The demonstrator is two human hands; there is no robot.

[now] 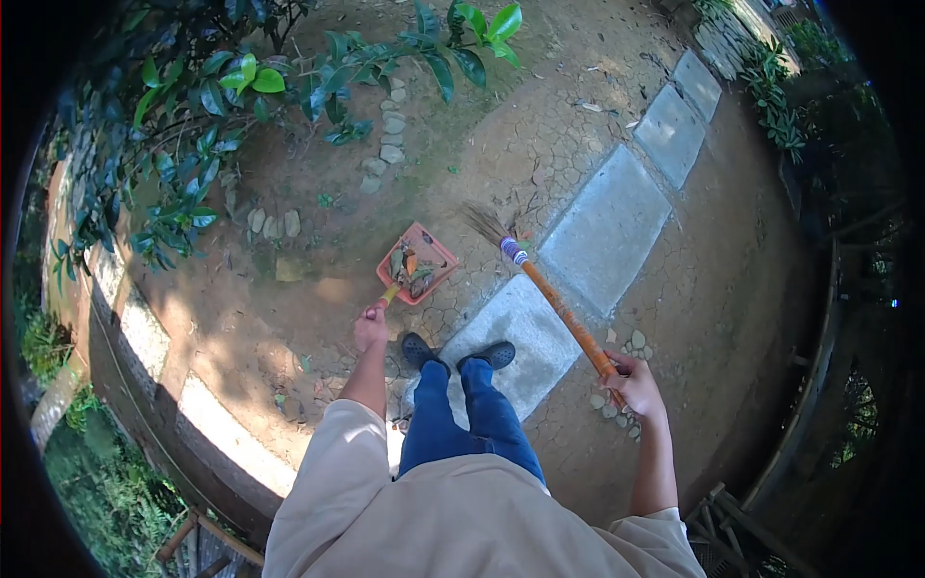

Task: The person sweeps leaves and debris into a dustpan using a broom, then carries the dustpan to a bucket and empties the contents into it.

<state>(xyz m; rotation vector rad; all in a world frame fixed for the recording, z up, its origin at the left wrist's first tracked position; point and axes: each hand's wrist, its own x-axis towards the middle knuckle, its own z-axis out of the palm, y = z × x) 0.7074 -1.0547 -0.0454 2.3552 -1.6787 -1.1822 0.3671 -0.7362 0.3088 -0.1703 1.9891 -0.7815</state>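
Observation:
My left hand [370,328] is closed round the yellowish handle of a red dustpan [442,258]. Dry leaves [416,274], brown, orange and dull green, lie in the pan. On the right, my right hand [634,383] grips the orange-brown stick of a broom [564,308]. Its bristles point up and to the left, past a purple and white binding, and end over the dirt beside the stone slabs. A few leaves [523,234] show next to the bristles.
Pale stone slabs [607,226] form a path running to the upper right over cracked bare soil [520,116]. Leafy branches [202,144] hang in at the upper left. Small stones [393,125] line the ground there, and others [637,340] lie near my right hand.

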